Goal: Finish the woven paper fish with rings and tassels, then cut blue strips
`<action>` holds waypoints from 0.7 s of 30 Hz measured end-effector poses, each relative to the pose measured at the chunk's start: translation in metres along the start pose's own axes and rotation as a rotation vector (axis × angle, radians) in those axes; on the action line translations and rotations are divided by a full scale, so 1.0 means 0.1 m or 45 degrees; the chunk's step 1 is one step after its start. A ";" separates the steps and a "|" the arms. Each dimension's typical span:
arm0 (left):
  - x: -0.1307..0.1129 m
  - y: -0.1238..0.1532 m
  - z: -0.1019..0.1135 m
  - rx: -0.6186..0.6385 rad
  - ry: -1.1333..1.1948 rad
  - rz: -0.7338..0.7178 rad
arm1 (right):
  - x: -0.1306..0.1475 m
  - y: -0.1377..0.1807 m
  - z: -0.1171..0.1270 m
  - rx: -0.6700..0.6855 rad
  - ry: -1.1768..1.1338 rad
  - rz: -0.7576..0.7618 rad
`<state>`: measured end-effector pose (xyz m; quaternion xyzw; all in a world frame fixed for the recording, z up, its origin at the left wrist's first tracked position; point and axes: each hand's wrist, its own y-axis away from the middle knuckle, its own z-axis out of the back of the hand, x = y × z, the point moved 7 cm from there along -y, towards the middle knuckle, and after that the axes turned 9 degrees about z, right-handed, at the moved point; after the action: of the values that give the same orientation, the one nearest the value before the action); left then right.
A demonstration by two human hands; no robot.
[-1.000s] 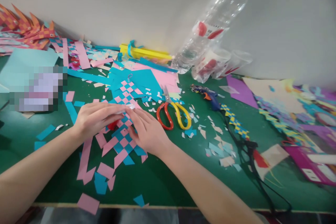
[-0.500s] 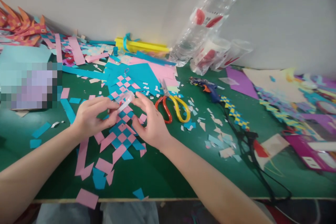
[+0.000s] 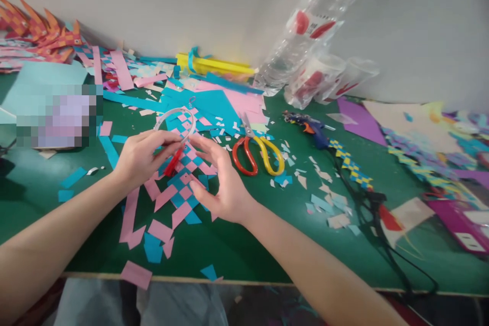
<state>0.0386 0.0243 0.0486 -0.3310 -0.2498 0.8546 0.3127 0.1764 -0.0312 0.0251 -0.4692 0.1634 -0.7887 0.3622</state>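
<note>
My left hand (image 3: pixel 143 155) is closed, its thumb and fingers pinching the lower edge of a thin whitish translucent ring (image 3: pixel 193 122). A red tassel (image 3: pixel 173 163) shows just below the pinch; whether it is joined to the ring I cannot tell. My right hand (image 3: pixel 221 178) is open, thumb and fingers apart, its fingertips close to the ring's right side. Under both hands lies a woven pink and blue paper piece (image 3: pixel 185 193) with diagonal strip ends and a small loop at its top, partly hidden by the hands.
Scissors (image 3: pixel 249 132) with red and yellow handles lie right of my hands. Farther right are a blue glue gun (image 3: pixel 313 130) with a black cord and a woven blue-yellow strip (image 3: pixel 351 168). A plastic bottle (image 3: pixel 305 25) leans by the wall. Paper scraps (image 3: pixel 160 232) litter the green table.
The ring has been turned up, so its round opening now faces me. The red tassel has come into clear view below the left fingers. The view has shifted slightly left.
</note>
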 end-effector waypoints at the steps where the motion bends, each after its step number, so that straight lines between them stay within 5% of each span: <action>1: 0.02 0.00 -0.01 0.018 0.002 0.015 | -0.01 -0.01 0.00 0.003 -0.031 -0.009; 10: 0.06 -0.03 0.00 -0.012 -0.081 0.040 | 0.01 0.04 -0.17 0.183 -0.356 -0.128; 16: -0.01 -0.03 -0.04 -0.025 -0.115 -0.053 | -0.12 0.01 0.12 -0.164 -0.115 -0.162; 21: -0.01 -0.02 -0.08 -0.010 -0.121 -0.110 | -0.15 -0.01 0.06 -0.040 -0.024 -0.113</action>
<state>0.0459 0.0264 0.0450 -0.2802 -0.2817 0.8540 0.3358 0.1855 -0.0190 0.0191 -0.4890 0.1514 -0.7968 0.3210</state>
